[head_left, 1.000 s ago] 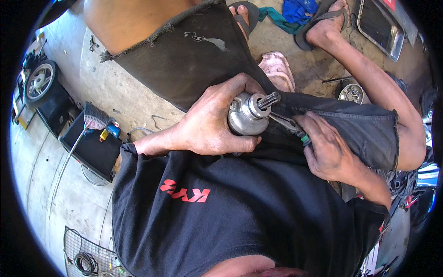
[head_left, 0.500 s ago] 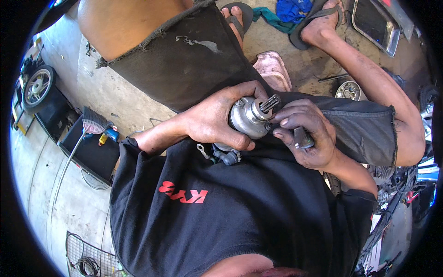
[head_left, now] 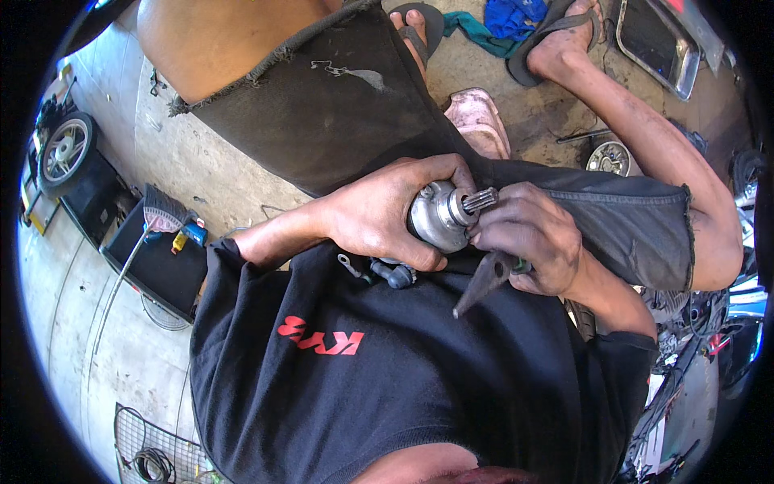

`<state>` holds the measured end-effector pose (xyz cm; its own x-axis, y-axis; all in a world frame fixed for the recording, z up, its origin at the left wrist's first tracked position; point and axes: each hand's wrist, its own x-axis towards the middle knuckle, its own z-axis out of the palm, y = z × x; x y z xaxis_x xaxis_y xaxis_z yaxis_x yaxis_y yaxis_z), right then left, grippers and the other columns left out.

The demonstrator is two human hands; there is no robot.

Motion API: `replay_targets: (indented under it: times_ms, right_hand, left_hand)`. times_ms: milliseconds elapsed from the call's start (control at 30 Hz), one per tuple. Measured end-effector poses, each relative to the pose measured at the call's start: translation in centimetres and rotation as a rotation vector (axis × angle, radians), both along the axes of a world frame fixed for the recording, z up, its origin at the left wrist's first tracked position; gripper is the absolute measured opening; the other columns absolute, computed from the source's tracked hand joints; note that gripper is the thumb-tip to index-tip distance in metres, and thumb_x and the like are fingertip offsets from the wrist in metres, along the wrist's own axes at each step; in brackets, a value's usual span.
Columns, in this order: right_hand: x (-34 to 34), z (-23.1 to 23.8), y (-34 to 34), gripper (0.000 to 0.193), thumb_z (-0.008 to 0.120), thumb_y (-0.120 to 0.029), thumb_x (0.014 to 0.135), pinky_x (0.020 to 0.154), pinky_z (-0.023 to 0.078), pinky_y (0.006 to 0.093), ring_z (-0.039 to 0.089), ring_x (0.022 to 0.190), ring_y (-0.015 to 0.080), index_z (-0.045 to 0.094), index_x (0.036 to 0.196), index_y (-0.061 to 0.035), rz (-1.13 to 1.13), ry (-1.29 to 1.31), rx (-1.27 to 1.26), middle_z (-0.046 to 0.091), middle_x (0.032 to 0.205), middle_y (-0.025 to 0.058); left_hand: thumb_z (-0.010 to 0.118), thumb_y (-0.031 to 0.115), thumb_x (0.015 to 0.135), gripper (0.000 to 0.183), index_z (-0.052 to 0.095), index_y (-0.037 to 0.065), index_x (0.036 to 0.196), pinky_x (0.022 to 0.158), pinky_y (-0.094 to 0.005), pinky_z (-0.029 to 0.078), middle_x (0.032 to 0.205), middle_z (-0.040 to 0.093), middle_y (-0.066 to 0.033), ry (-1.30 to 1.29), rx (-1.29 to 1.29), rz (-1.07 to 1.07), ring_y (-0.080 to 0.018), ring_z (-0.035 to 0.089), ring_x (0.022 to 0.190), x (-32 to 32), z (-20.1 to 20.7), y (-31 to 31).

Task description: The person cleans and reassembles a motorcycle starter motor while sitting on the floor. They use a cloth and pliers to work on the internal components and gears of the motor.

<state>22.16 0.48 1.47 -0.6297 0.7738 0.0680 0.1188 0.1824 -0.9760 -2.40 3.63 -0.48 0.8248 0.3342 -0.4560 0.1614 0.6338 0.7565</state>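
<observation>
My left hand [head_left: 371, 211] is wrapped round a silver starter motor [head_left: 438, 219], held over my lap. Its toothed shaft [head_left: 481, 200] sticks out toward my right hand. A cable with a ring terminal [head_left: 347, 264] and a dark rubber boot [head_left: 393, 274] show below the motor, against my shirt. My right hand [head_left: 538, 235] is closed round a pair of dark pliers [head_left: 485, 282], whose narrow jaws point down and left, away from the motor. The fingertips of that hand are at the motor's shaft end; whether they press on it I cannot tell.
Past my lap lie a pinkish dirty piece [head_left: 477, 113], a round metal part [head_left: 609, 159], blue cloth [head_left: 514, 18] and a metal tray [head_left: 657, 44]. On the left are a wheel [head_left: 68, 153], a brush [head_left: 164, 211] and a black tray [head_left: 165, 270]. Motorcycle parts crowd the right.
The pliers have swung round in my right hand, so their jaws now stick out down and left. The motor has shifted slightly right and tilted in my left hand.
</observation>
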Motion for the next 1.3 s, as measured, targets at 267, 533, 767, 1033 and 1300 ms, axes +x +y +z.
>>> replay_targets:
  times_ms: [267,533,767,1033,1300]
  right_hand:
    - [0.0,1.7,-0.7,0.036,0.073,0.001,0.084,0.087,0.051,0.0399,0.066,0.093,0.0344,0.061,0.118,-0.0008,-0.226,-0.13,-0.507,0.066,0.099,0.0146]
    - [3.0,0.4,1.2,0.053,0.065,-0.004,0.076,0.106,0.041,0.0519,0.061,0.108,0.0271,0.067,0.128,-0.0128,0.036,-0.581,0.13,0.066,0.112,0.0085]
    - [2.8,-0.3,0.4,0.047,0.058,-0.015,0.084,0.112,0.037,0.0568,0.06,0.111,0.0242,0.066,0.13,-0.0234,0.149,-0.686,0.246,0.064,0.113,0.0052]
    - [2.7,0.3,0.5,0.046,0.057,-0.02,0.084,0.112,0.039,0.0525,0.06,0.109,0.024,0.063,0.13,-0.0248,0.176,-0.78,0.434,0.061,0.112,0.0061]
    - [3.4,0.9,-1.2,0.05,0.054,-0.007,0.081,0.09,0.05,0.0465,0.058,0.099,0.0335,0.058,0.131,-0.0128,0.252,-0.745,0.135,0.058,0.107,0.0154]
  left_hand:
    - [0.087,0.016,0.062,0.066,0.052,0.001,0.116,0.092,-0.0342,0.048,0.112,0.06,-0.0113,-0.022,-0.012,0.024,-0.0199,0.059,0.104,0.1,-0.6,0.1]
    - [0.089,0.015,0.059,0.067,0.051,-0.001,0.112,0.078,-0.0344,0.054,0.112,0.06,-0.0164,-0.274,-0.411,0.164,-0.0234,0.066,0.091,-0.2,-1.3,-0.4]
    - [0.09,0.02,0.055,0.071,0.053,0.0,0.113,0.082,-0.0331,0.053,0.116,0.058,-0.0144,-0.244,-0.388,0.136,-0.0217,0.065,0.093,-0.3,-1.5,-0.4]
    - [0.085,0.008,0.063,0.061,0.054,0.003,0.115,0.079,-0.0268,0.052,0.099,0.062,-0.0055,-0.327,-0.323,0.082,-0.0126,0.062,0.089,-0.4,-1.9,-0.5]
    - [0.087,0.017,0.063,0.061,0.052,0.003,0.111,0.093,-0.0359,0.045,0.113,0.059,-0.0149,-0.219,-0.032,0.108,-0.0236,0.058,0.106,-0.8,-2.3,-1.2]
